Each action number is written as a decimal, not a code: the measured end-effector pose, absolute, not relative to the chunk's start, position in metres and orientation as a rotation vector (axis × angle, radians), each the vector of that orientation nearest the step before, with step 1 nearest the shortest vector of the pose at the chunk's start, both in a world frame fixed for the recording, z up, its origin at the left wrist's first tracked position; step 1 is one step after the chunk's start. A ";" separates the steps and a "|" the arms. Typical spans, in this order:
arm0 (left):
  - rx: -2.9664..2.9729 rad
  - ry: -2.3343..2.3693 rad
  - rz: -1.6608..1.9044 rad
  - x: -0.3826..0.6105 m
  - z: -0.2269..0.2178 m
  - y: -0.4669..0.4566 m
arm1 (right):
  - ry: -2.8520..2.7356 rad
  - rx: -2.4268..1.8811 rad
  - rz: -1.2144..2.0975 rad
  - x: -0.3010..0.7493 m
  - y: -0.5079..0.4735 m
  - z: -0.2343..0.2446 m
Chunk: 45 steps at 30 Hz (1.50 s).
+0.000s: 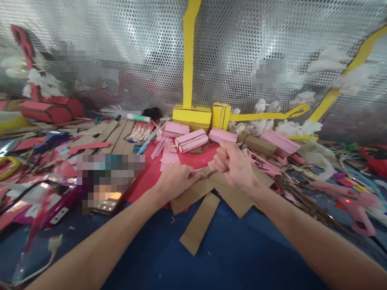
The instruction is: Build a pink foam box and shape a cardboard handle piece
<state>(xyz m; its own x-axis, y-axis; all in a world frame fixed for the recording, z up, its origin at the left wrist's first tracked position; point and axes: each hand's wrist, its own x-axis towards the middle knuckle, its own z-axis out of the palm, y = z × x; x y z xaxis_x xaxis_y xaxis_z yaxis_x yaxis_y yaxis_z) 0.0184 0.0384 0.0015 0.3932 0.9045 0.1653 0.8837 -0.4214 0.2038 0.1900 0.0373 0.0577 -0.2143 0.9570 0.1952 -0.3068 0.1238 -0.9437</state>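
Observation:
My left hand [177,179] presses down on a brown cardboard strip [184,200], its fingers bent and its thumb stretched to the right along the piece. In my closed right hand [231,163] is a cutter [242,146]; its dark end sticks out above the fist, and a thin grey blade points down at the cardboard. Under my right wrist lies another cardboard piece [237,197]. A loose cardboard strip [200,223] rests nearer to me on the blue surface. Red paper [143,177] spreads beneath the work. The tips of my left fingers are partly hidden.
Pink boxes [191,140] and a yellow box [192,115] stand behind my hands, before a perforated metal wall [145,52]. To the right lie a pink glue gun [347,197] and dry twigs [314,209]. A phone [107,205], partly blurred, and scraps lie left.

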 end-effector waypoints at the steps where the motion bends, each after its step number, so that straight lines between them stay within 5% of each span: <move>1: 2.535 1.658 0.366 0.018 0.005 0.036 | -1.232 -0.734 1.390 0.190 0.037 0.058; 12: 2.413 1.881 0.260 0.041 0.014 0.024 | -1.263 -0.643 1.169 0.179 0.023 0.047; 45: 2.359 1.765 0.657 0.036 -0.004 0.029 | -1.180 -0.648 1.223 0.171 0.028 0.031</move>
<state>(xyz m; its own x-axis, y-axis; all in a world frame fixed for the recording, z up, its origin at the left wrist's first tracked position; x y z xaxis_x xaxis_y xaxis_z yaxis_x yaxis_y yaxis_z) 0.0361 0.0291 -0.0039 0.2242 0.9371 0.2675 0.8839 -0.3112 0.3491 0.1715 0.0283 0.0309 -0.0877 0.9396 0.3308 -0.3638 0.2789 -0.8887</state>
